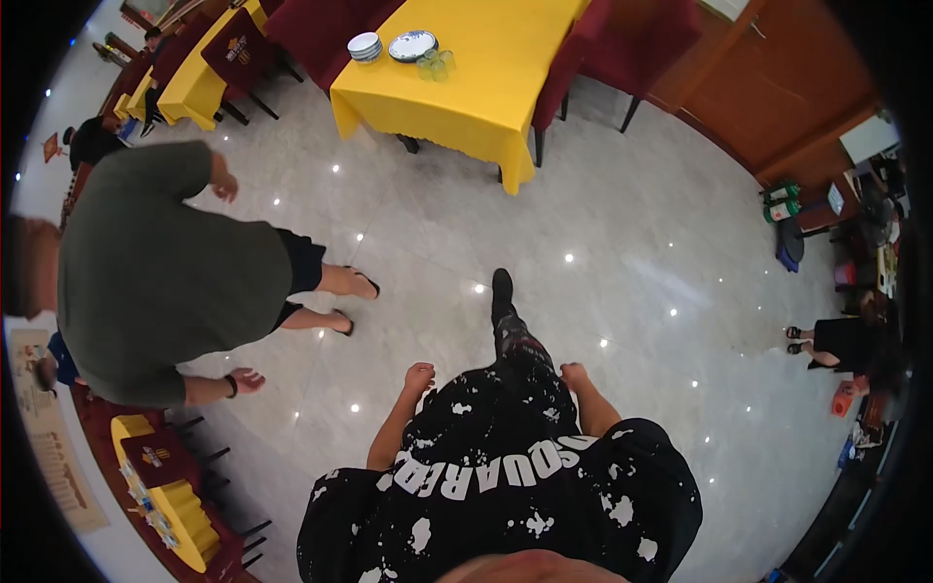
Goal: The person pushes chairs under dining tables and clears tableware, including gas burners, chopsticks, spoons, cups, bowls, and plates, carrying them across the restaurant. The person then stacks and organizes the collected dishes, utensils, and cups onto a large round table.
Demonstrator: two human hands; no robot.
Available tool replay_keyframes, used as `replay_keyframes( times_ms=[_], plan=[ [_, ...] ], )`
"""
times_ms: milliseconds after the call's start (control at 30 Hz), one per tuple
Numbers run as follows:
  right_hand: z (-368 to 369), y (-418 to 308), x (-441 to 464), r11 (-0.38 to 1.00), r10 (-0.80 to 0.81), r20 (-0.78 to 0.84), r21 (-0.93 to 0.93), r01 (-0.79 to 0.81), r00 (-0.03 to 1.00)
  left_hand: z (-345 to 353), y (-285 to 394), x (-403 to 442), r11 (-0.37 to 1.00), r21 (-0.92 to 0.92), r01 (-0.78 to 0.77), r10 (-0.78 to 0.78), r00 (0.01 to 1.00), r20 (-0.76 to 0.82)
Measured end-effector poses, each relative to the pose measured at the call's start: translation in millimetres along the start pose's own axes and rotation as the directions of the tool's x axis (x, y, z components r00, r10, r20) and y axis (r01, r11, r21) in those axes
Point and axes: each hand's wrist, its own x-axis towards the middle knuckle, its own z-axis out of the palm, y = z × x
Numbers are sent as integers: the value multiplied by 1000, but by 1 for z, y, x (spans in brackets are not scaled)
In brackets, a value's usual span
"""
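Observation:
My left hand hangs beside my black, white-spotted shirt, with its fingers curled in and nothing visible in them. On the other side, my right hand is also low and loosely closed, with no object showing. Neither hand touches any furniture. One dark shoe is stretched forward on the shiny grey floor. Ahead is a table with a yellow cloth. It carries a stack of small bowls, a patterned plate pile and several greenish glasses.
At left a person in a dark grey shirt leans forward. Maroon chairs flank the yellow table. Another yellow-covered table stands at lower left. At right are a person in dark clothes, green bottles and a cluttered counter.

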Motion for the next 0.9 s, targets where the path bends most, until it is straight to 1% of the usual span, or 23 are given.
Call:
replay_keyframes(
  times_ms=[67,100,133,200,233,267,300,333,400,500,533,600,633,667,800,867,900],
  plan=[
    [-36,-62,56,993,121,-18,-12,-122,992,-6,58,27,999,35,13,-14,1000,27],
    [-45,-88,93,989,148,-10,13,-148,989,-20,50,72,980,198,37,-64,989,132],
    [-60,-127,126,992,125,-30,23,-124,992,-26,74,98,960,275,-60,46,997,58],
    [-92,-233,181,999,-7,-110,48,13,994,-36,118,136,877,426,-222,272,960,-60],
    [-105,-289,205,994,-79,-149,64,89,986,-46,149,165,768,590,-249,356,932,-71],
    [-116,-347,226,982,-152,-190,81,170,970,-51,192,181,754,602,-263,411,904,-119],
    [-125,-404,247,963,-226,-239,90,253,944,-50,252,191,816,485,-314,461,860,-218],
    [-130,-453,261,938,-295,-287,98,334,911,-49,306,200,837,391,-384,508,809,-294],
    [-141,-557,292,876,-404,-381,101,472,832,-45,430,227,796,282,-535,605,699,-381],
    [-148,-687,336,798,-475,-529,79,598,704,-45,591,293,664,226,-713,738,576,-352],
    [-150,-724,350,784,-479,-570,64,617,668,-44,639,314,642,220,-734,758,564,-328],
    [-150,-780,361,778,-459,-651,34,627,605,-38,721,344,617,226,-754,780,548,-302],
    [-153,-809,368,780,-445,-686,20,626,575,-38,749,357,594,260,-762,803,538,-256],
    [-152,-820,365,791,-427,-715,2,612,554,-37,778,369,567,292,-770,824,527,-210],
    [-155,-852,368,849,-284,-751,92,521,596,-32,815,413,415,307,-856,897,442,21],
    [-163,-859,371,864,-240,-739,134,485,630,-31,831,421,496,294,-817,840,537,76],
    [-166,-861,373,872,-252,-760,90,481,600,-32,835,417,541,292,-789,802,588,102]
  ],
)
